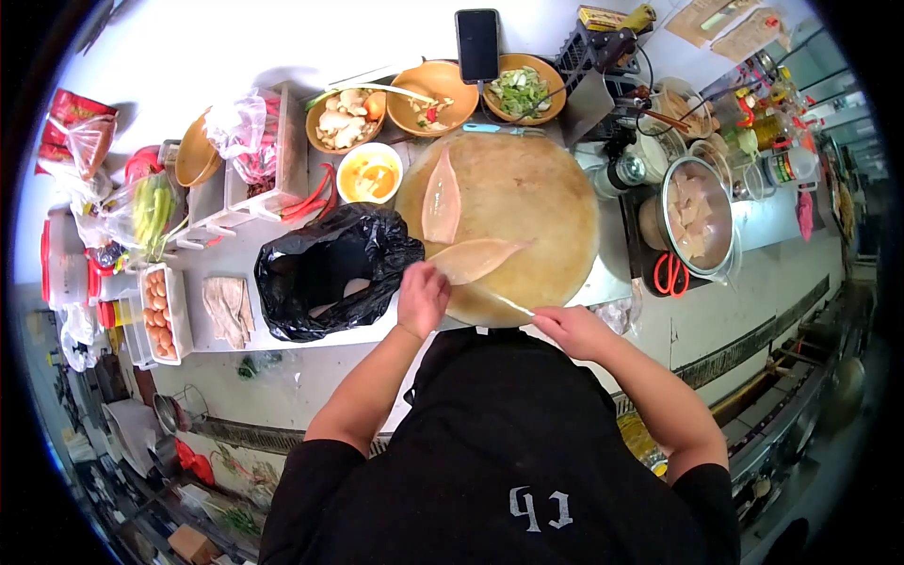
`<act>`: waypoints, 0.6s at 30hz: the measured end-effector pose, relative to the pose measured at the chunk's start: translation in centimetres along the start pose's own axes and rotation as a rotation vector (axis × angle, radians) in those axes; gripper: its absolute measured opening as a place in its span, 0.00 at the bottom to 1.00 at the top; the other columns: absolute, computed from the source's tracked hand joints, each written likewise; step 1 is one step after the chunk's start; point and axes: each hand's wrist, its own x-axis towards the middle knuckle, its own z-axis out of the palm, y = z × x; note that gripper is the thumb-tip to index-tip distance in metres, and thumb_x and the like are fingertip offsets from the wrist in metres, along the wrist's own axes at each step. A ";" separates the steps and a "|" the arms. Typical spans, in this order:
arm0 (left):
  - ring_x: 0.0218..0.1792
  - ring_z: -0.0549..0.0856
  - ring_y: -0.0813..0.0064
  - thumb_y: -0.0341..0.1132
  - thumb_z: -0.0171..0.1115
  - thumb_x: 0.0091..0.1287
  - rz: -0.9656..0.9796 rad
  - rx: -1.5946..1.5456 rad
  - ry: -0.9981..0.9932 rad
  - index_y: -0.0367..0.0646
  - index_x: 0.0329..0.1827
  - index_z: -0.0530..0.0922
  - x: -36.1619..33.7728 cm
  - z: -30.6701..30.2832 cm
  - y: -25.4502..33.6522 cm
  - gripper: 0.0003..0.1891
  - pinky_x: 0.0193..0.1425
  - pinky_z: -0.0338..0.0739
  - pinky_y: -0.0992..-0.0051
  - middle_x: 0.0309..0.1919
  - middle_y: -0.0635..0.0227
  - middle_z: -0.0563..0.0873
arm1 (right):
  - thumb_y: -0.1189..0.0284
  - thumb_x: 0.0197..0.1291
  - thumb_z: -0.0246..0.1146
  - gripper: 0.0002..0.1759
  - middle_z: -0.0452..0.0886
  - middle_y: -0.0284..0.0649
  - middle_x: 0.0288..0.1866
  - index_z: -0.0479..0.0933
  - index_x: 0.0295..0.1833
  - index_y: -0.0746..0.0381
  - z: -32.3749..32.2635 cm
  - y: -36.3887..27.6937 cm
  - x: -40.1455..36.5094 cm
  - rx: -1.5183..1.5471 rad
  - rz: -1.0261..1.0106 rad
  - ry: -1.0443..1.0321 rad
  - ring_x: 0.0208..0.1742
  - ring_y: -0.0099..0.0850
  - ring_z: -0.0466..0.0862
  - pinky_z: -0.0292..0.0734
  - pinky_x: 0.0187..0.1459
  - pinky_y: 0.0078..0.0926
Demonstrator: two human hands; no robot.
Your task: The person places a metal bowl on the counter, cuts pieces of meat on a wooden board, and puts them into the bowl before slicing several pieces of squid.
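Observation:
On the round wooden chopping board (556, 207) lie two long, pale pink meat fillets, both tapering to a point. The far fillet (441, 202) lies lengthwise and untouched. Across the board's near part stretches the near fillet (480, 258); my left hand (424, 299) has its closed fingers on its left end. My right hand (576, 331) is closed round the pale handle of a thin knife (513, 305) at the board's near edge. The knife's blade points left, toward the near fillet, and is hard to make out. Left of my left hand stands a bin lined with a black plastic bag (330, 226).
Along the back stand a bowl of ginger and garlic (318, 139), a bowl of chopped greens (557, 105) and a phone (477, 47). A metal bowl of meat pieces (720, 212) and red scissors (670, 275) are right; eggs (158, 315) and a cloth (228, 309) left.

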 end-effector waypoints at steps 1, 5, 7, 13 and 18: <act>0.50 0.82 0.53 0.29 0.65 0.60 -0.090 0.030 0.088 0.41 0.41 0.84 1.3 -0.5 0.9 0.07 0.58 0.78 0.59 0.43 0.60 0.85 | 0.52 0.74 0.51 0.24 0.85 0.52 0.52 0.80 0.61 0.57 0.1 0.8 -0.6 0.048 0.048 0.066 0.54 0.52 0.83 0.77 0.56 0.42; 0.47 0.84 0.49 0.30 0.63 0.64 -0.439 -0.043 -0.230 0.40 0.45 0.83 3.1 1.2 0.6 0.09 0.53 0.79 0.57 0.42 0.54 0.85 | 0.52 0.74 0.52 0.26 0.86 0.53 0.50 0.79 0.62 0.59 0.5 2.0 -1.7 0.173 0.168 0.288 0.53 0.53 0.84 0.78 0.56 0.42; 0.46 0.85 0.49 0.31 0.61 0.65 -0.385 -0.092 -0.305 0.39 0.49 0.81 3.5 1.4 2.1 0.11 0.53 0.79 0.56 0.40 0.52 0.86 | 0.52 0.74 0.52 0.26 0.86 0.54 0.48 0.78 0.62 0.60 0.9 2.5 -1.8 0.157 0.171 0.357 0.51 0.53 0.85 0.78 0.55 0.43; 0.55 0.82 0.50 0.32 0.61 0.65 -0.366 -0.215 -0.464 0.38 0.50 0.81 5.3 3.0 7.3 0.12 0.59 0.76 0.56 0.49 0.52 0.85 | 0.49 0.73 0.51 0.28 0.86 0.57 0.45 0.78 0.60 0.61 1.8 3.6 -1.5 0.027 0.278 0.442 0.48 0.55 0.85 0.78 0.51 0.48; 0.69 0.70 0.50 0.39 0.55 0.70 0.365 0.241 -0.520 0.34 0.57 0.80 7.4 7.6 5.8 0.20 0.76 0.62 0.55 0.61 0.55 0.80 | 0.48 0.73 0.51 0.28 0.85 0.58 0.45 0.78 0.60 0.61 1.9 3.2 -1.7 0.024 0.289 0.425 0.48 0.57 0.84 0.78 0.52 0.49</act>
